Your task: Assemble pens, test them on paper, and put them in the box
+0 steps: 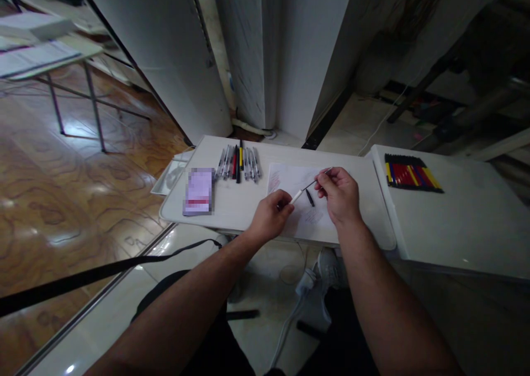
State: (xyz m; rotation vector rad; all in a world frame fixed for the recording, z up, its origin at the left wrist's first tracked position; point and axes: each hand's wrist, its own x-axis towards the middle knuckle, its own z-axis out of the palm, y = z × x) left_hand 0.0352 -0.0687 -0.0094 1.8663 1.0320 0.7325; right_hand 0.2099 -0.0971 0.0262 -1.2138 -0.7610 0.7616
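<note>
My left hand [272, 215] grips a white pen barrel [297, 197] over the sheet of paper [318, 229]. Pinched in the fingers of my right hand [338, 195] is a thin dark refill [310, 184], which meets the barrel's upper end. A small black pen part [310, 198] lies on the paper between my hands. Coloured scribbles mark the sheet. To the left, a row of clear pens [226, 162] lies beside a red pen [234, 163], a black pen [237, 166] and a yellow-and-black pen [241, 156].
A phone [199, 191] lies at the left of the white table [178, 207]. Several coloured markers [412, 174] lie in a row on the right-hand table [467, 227]. A white cable [285, 326] runs over the floor below. Another table [93, 49] stands at the upper left.
</note>
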